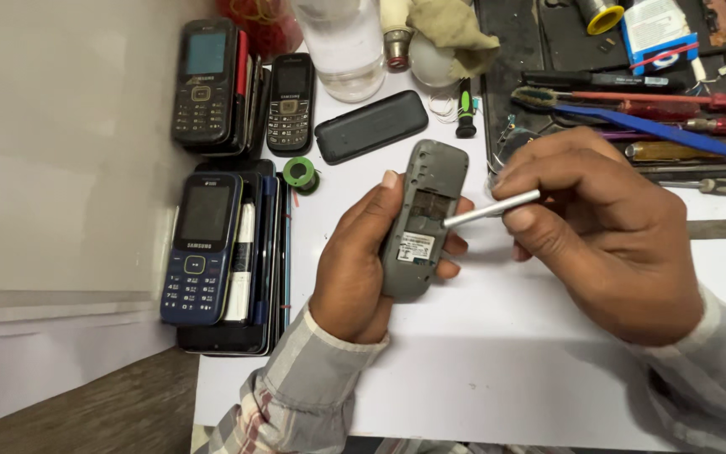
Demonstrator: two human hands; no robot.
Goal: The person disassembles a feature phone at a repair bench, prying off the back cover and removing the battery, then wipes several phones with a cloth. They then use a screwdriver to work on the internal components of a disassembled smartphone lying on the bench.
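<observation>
Work in hand: opened grey mobile phone (420, 223), back cover off, gripped in left hand (361, 269) above white table (497, 370), thumb along one edge, fingers wrapped behind. Right hand (607, 231) closed in a pinch on slim metal tool (491, 208), tip resting in the bare battery bay just above the white label. Judged stage: probing or unscrewing inside the rear housing. Next move calls for steady, light tip pressure and a firm left-hand grip to prevent slipping.

Surroundings: detached dark back cover (371, 124) lying well clear, behind the phone. Two stacks of keypad phones (212, 244) at left edge; green solder spool (300, 173) between stacks and work. Clear bottle (342, 42), bulb and cloth at rear. Screwdrivers and brush (632, 101) on dark mat at right, close beside right hand. Nothing obstructing the phone itself.
</observation>
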